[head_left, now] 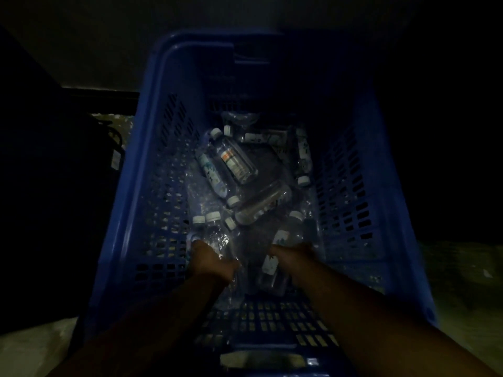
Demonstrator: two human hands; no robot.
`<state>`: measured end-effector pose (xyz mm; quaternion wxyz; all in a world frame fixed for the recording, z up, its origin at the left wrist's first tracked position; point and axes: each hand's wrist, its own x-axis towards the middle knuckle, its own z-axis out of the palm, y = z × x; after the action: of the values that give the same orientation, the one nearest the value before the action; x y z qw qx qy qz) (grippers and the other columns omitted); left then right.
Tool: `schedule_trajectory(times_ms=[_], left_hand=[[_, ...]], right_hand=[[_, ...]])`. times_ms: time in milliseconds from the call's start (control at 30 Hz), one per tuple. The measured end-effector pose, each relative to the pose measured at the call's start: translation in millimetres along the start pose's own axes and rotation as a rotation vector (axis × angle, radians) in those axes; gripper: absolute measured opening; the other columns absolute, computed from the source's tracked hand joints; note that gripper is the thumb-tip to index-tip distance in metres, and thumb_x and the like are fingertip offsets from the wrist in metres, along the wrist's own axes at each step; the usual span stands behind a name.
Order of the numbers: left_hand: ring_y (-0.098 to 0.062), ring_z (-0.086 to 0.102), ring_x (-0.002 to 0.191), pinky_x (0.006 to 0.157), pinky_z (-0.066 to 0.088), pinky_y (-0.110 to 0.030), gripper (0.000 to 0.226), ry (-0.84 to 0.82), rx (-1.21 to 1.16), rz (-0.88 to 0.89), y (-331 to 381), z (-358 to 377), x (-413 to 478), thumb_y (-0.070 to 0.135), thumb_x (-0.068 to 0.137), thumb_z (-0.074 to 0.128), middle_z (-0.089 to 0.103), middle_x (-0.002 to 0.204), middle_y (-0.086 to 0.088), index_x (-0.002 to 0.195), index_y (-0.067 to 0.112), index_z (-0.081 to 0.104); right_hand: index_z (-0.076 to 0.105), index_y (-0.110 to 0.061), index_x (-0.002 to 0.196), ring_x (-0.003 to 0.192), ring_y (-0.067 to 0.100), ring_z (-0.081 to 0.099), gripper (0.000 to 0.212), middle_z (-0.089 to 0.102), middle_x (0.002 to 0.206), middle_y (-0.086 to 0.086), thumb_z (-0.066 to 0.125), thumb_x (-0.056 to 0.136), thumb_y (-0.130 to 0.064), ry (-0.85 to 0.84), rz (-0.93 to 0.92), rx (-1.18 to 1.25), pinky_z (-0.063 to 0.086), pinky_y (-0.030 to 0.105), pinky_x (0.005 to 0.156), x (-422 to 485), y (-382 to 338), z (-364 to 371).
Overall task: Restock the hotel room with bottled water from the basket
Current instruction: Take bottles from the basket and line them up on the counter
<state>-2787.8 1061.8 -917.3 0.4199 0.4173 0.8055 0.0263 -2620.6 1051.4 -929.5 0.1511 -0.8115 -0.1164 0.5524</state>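
A deep blue plastic basket (152,186) with slotted walls fills the dim view. Several clear water bottles with white caps lie jumbled on its bottom, among them one with an orange-and-white label (235,161). Both my arms reach down into the basket. My left hand (211,261) lies over a bottle (215,229) near the basket's left side, fingers curled round it. My right hand (292,257) wraps a bottle (275,257) with a white label beside it. The fingers of both hands are mostly hidden by the hands' backs and the dark.
The room is very dark. A dark bag or case with a white tag (115,159) stands left of the basket. Pale speckled floor (32,349) shows at the lower left and right. The basket's near handle slot (261,359) sits at the bottom edge.
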Motion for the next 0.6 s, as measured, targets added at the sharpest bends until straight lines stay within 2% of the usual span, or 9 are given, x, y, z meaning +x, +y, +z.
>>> schedule_trajectory(times_ms=[67, 133, 200, 267, 300, 367, 467, 533, 600], left_hand=[[-0.029, 0.062, 0.092, 0.079, 0.049, -0.034, 0.067, -0.034, -0.171, 0.092, 8, -26, -33, 0.019, 0.064, 0.083, 0.062, 0.106, -0.012, 0.117, 0.008, 0.044], [-0.023, 0.065, 0.08, 0.072, 0.055, -0.037, 0.057, -0.029, -0.314, 0.165, 21, -62, -74, 0.011, 0.06, 0.086, 0.064, 0.09, -0.004, 0.102, 0.016, 0.048], [-0.016, 0.063, 0.076, 0.065, 0.051, -0.031, 0.056, -0.029, -0.386, 0.197, 45, -103, -117, 0.006, 0.059, 0.086, 0.061, 0.084, 0.003, 0.09, 0.028, 0.045], [-0.013, 0.061, 0.076, 0.066, 0.048, -0.028, 0.06, -0.042, -0.448, 0.224, 79, -148, -158, 0.004, 0.059, 0.086, 0.059, 0.084, 0.006, 0.087, 0.032, 0.042], [-0.014, 0.063, 0.078, 0.067, 0.049, -0.028, 0.059, -0.055, -0.467, 0.259, 98, -172, -179, 0.004, 0.058, 0.086, 0.061, 0.086, 0.006, 0.088, 0.033, 0.043], [-0.011, 0.066, 0.081, 0.063, 0.051, -0.024, 0.06, -0.091, -0.485, 0.346, 138, -225, -220, 0.006, 0.056, 0.087, 0.065, 0.091, 0.007, 0.092, 0.034, 0.049], [-0.01, 0.069, 0.083, 0.065, 0.055, -0.026, 0.062, -0.154, -0.534, 0.461, 201, -309, -291, 0.006, 0.055, 0.087, 0.069, 0.094, 0.005, 0.098, 0.036, 0.054], [-0.012, 0.071, 0.083, 0.066, 0.057, -0.029, 0.059, -0.275, -0.565, 0.516, 240, -361, -344, 0.007, 0.057, 0.085, 0.074, 0.093, 0.002, 0.104, 0.032, 0.059], [-0.019, 0.072, 0.085, 0.067, 0.057, -0.032, 0.056, -0.446, -0.627, 0.53, 273, -402, -400, 0.015, 0.06, 0.079, 0.076, 0.093, -0.003, 0.113, 0.019, 0.061]], right_hand=[[0.036, -0.007, 0.138, 0.114, 0.032, 0.055, 0.083, 0.052, 0.133, 0.014, 0.078, 0.068, -0.021, -0.043, -0.064, 0.041, 0.05, 0.043, 0.094, -35, -8, -23], [0.037, -0.011, 0.137, 0.111, 0.027, 0.056, 0.08, 0.052, 0.133, 0.01, 0.078, 0.069, -0.016, -0.076, -0.169, 0.104, 0.052, 0.039, 0.089, -80, -24, -50], [0.043, -0.015, 0.128, 0.093, 0.017, 0.06, 0.07, 0.061, 0.112, 0.002, 0.078, 0.067, -0.012, -0.101, -0.274, 0.12, 0.053, 0.029, 0.072, -133, -49, -78], [0.044, -0.021, 0.115, 0.076, 0.004, 0.058, 0.06, 0.059, 0.09, -0.01, 0.078, 0.067, -0.009, -0.109, -0.362, 0.132, 0.046, 0.016, 0.055, -196, -79, -105], [0.044, -0.024, 0.111, 0.073, 0.002, 0.058, 0.058, 0.058, 0.087, -0.012, 0.078, 0.067, -0.008, -0.111, -0.404, 0.143, 0.044, 0.013, 0.051, -229, -95, -119], [0.048, -0.025, 0.106, 0.074, 0.005, 0.062, 0.051, 0.062, 0.088, -0.007, 0.077, 0.068, -0.007, -0.153, -0.489, 0.185, 0.047, 0.013, 0.05, -292, -124, -147], [0.055, -0.034, 0.098, 0.081, 0.015, 0.069, 0.046, 0.069, 0.093, 0.001, 0.073, 0.07, -0.003, -0.241, -0.578, 0.279, 0.055, 0.025, 0.061, -398, -169, -191], [0.059, -0.033, 0.097, 0.079, 0.014, 0.071, 0.043, 0.073, 0.088, -0.001, 0.069, 0.072, -0.001, -0.299, -0.623, 0.332, 0.057, 0.028, 0.063, -468, -194, -219], [0.06, -0.03, 0.105, 0.08, 0.015, 0.072, 0.042, 0.075, 0.09, -0.002, 0.07, 0.073, -0.004, -0.36, -0.655, 0.357, 0.057, 0.03, 0.064, -539, -213, -246]])
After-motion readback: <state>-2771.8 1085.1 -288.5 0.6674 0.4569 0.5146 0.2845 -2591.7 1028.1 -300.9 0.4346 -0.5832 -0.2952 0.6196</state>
